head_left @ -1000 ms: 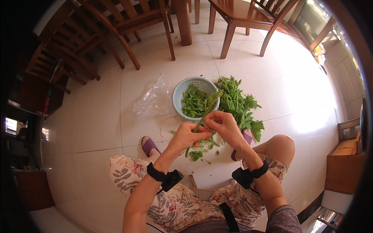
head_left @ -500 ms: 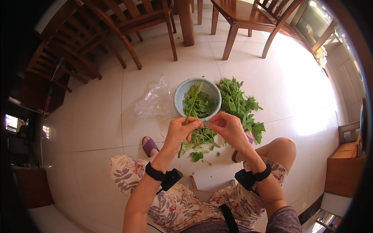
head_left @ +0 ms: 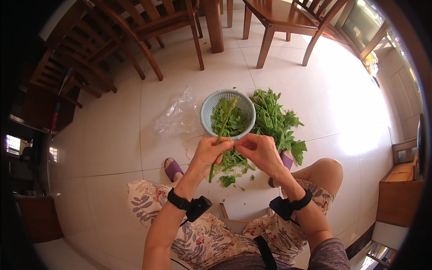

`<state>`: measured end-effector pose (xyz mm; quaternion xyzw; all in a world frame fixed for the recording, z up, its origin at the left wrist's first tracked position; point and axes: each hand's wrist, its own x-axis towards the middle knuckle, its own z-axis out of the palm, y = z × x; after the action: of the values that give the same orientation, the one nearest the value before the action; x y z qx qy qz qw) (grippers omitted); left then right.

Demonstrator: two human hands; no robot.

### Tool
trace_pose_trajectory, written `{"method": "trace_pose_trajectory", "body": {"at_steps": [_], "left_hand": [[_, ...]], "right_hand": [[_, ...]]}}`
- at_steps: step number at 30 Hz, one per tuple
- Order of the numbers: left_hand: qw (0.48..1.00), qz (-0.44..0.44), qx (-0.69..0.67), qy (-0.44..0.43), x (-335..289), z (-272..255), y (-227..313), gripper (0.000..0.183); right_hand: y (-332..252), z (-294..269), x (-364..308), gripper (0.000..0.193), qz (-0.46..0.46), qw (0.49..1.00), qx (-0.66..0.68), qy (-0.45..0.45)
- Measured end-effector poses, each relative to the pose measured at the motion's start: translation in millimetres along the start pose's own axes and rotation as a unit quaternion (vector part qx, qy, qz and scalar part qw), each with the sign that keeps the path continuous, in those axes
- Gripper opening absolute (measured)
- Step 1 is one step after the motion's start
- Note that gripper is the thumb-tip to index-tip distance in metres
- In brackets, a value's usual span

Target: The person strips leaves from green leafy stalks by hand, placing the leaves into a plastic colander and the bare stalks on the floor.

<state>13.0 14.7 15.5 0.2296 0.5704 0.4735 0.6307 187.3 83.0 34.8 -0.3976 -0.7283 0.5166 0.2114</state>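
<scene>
A long green vegetable stem (head_left: 221,128) slants through my left hand (head_left: 207,152), whose thumb and fingers are closed round it. Its leafy top reaches over a pale blue plastic colander (head_left: 206,110), and its lower end sticks out under the palm. My right hand (head_left: 262,152) is pinched right at the left fingertips; what it grips there is too small to make out. Loose leafy greens (head_left: 239,122) lie in the colander. Below both hands, peeled strips and leaf scraps (head_left: 233,167) are scattered on the floor. A larger heap of leafy stems (head_left: 273,114) lies right of the colander.
A crumpled clear plastic bag (head_left: 177,117) rests on the tiles left of the colander. Wooden chairs (head_left: 285,20) and a thick table leg (head_left: 213,27) stand at the far side. My feet in purple slippers (head_left: 173,169) flank the scraps.
My right hand has moved slightly left, closing the small gap to the left fingertips. The stem's lower end has shifted a little to the right; the left hand keeps its hold.
</scene>
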Motion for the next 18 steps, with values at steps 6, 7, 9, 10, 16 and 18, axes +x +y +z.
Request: {"method": "trace_pose_trajectory", "body": {"at_steps": [6,7,9,10,16,18], "left_hand": [[0.999,-0.004,-0.034,-0.019,1.2,-1.9,-0.3,0.018],[0.999,-0.005,-0.040,-0.017,1.2,-1.4,-0.1,0.019],[0.999,-0.007,-0.052,-0.012,0.6,-0.4,-0.5,0.020],[0.999,-0.005,-0.044,-0.011,0.9,-0.4,-0.6,0.019],[0.999,0.018,0.027,0.027,-1.3,3.9,-1.3,0.017],[0.999,0.024,0.034,0.033,-2.1,5.2,0.3,0.017]], "right_hand": [[7.7,3.8,-0.5,0.015,-0.042,0.999,-0.005,0.009],[7.9,4.3,-0.7,0.015,-0.046,0.999,-0.009,0.008],[7.1,5.9,-1.0,0.015,-0.048,0.999,-0.013,0.018],[6.7,6.3,-1.2,0.015,-0.050,0.998,-0.015,0.023],[3.8,5.4,-1.8,0.016,0.020,0.999,0.024,0.007],[5.7,4.9,-1.2,0.016,0.031,0.997,0.071,0.016]]}}
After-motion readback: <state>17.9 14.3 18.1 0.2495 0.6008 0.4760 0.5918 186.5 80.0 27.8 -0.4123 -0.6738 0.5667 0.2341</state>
